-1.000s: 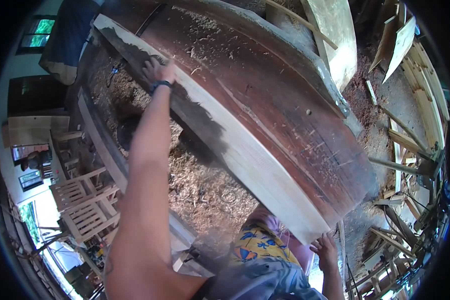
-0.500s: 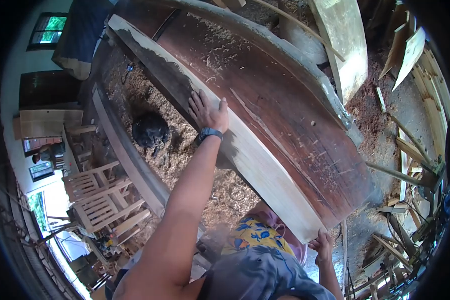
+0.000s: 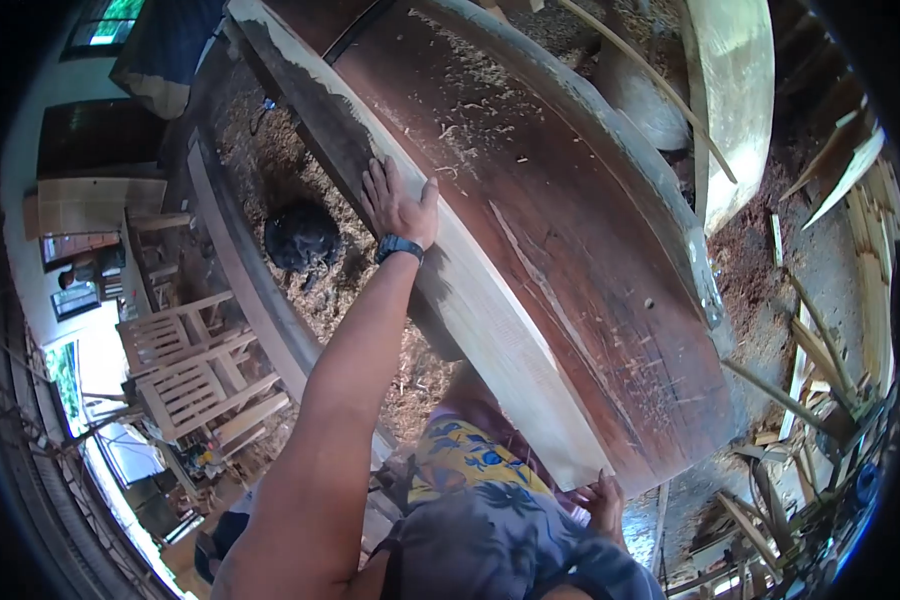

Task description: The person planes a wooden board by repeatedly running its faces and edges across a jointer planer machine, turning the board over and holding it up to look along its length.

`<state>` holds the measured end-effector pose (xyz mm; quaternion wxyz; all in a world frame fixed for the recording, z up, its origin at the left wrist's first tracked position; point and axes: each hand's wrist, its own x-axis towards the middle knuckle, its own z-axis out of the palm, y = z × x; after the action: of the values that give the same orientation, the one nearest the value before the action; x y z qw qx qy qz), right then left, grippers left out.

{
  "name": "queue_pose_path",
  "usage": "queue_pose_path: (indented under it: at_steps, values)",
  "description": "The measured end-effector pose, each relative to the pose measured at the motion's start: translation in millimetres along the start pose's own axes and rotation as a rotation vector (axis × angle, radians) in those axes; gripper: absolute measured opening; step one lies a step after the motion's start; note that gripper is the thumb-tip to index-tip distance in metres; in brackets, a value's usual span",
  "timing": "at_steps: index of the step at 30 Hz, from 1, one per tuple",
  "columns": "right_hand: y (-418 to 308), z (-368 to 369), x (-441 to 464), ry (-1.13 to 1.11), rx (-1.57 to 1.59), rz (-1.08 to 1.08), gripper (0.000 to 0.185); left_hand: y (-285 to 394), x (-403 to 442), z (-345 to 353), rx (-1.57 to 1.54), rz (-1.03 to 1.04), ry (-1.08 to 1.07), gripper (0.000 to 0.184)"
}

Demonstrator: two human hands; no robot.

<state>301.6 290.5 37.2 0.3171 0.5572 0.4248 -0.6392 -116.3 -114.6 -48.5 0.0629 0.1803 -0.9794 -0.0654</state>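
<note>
A long pale plank [image 3: 505, 345] with dark, rough-edged patches runs diagonally along the near edge of a wide reddish-brown slab [image 3: 570, 250]. My left hand [image 3: 400, 205], with a dark watch on its wrist, lies on the plank about midway, fingers apart and palm down. At the plank's near end my right hand [image 3: 602, 500] has its fingers bent round the corner of the end, with the thumb side partly hidden. Wood shavings are scattered over the slab.
A dark rounded object [image 3: 302, 237] lies among shavings on the floor. Slatted wooden furniture [image 3: 185, 365] and a long curved board [image 3: 240, 270] are at the left. Timber offcuts [image 3: 820, 340] lean and lie at the right. A pale curved panel [image 3: 735, 100] stands beyond the slab.
My left hand has slid back along the plank from near its far end to about its middle, with fingers still spread. My right hand remains at the near end. The view has shifted.
</note>
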Motion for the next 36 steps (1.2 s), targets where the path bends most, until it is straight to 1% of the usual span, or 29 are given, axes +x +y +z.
queue_pose_path:
  at_steps: [1, 4, 5, 8, 9, 12, 13, 17, 20, 23, 26, 27, 30, 33, 36]
  values:
    - [-4, 6, 2, -0.062, 0.032, 0.001, 0.055, -3, 7, 1, 0.003, -0.005, -0.006, 0.09]
    - [-8, 16, 13, -0.134, 0.092, 0.098, 0.053, -9, 28, 2, -0.014, -0.023, -0.008, 0.088]
    - [-8, 21, 14, -0.103, 0.06, 0.069, 0.051, -12, 35, 4, -0.009, -0.023, -0.001, 0.088]
    - [-15, 30, 22, -0.178, 0.085, 0.165, 0.05, -22, 56, 10, 0.006, -0.021, 0.009, 0.088]
    - [-12, 37, 25, -0.126, 0.075, 0.12, 0.05, -26, 64, 12, 0.012, -0.02, 0.011, 0.088]
    - [-18, 54, 32, -0.168, 0.053, 0.128, 0.049, -39, 88, 16, 0.017, -0.011, 0.023, 0.088]
    - [-27, 66, 28, -0.174, 0.035, 0.094, 0.05, -44, 97, 18, 0.016, -0.009, 0.032, 0.088]
    - [-37, 89, 34, -0.162, -0.039, 0.123, 0.053, -56, 129, 23, 0.011, 0.004, 0.049, 0.087]
    - [-52, 111, 34, -0.203, -0.055, 0.075, 0.056, -63, 151, 22, 0.018, 0.0, 0.049, 0.087]
    - [-90, 131, 28, -0.264, -0.339, 0.053, 0.054, -70, 172, 23, 0.032, -0.018, 0.035, 0.086]
    - [-147, 174, 9, -0.167, -1.102, -0.071, 0.043, -77, 192, 25, 0.01, -0.022, 0.043, 0.086]
    - [-171, 204, -11, -0.081, -1.154, -0.099, 0.042, -80, 199, 28, -0.002, -0.022, 0.048, 0.086]
    - [-139, 211, 11, -0.18, -1.225, -1.019, 0.054, -88, 218, 28, -0.016, -0.017, 0.061, 0.087]
    - [-131, 252, 35, -0.233, -1.499, -1.341, 0.07, -93, 234, 30, -0.027, -0.01, 0.068, 0.087]
    - [-115, 271, 55, -0.204, -1.677, -1.24, 0.078, -99, 252, 35, -0.016, -0.013, 0.101, 0.087]
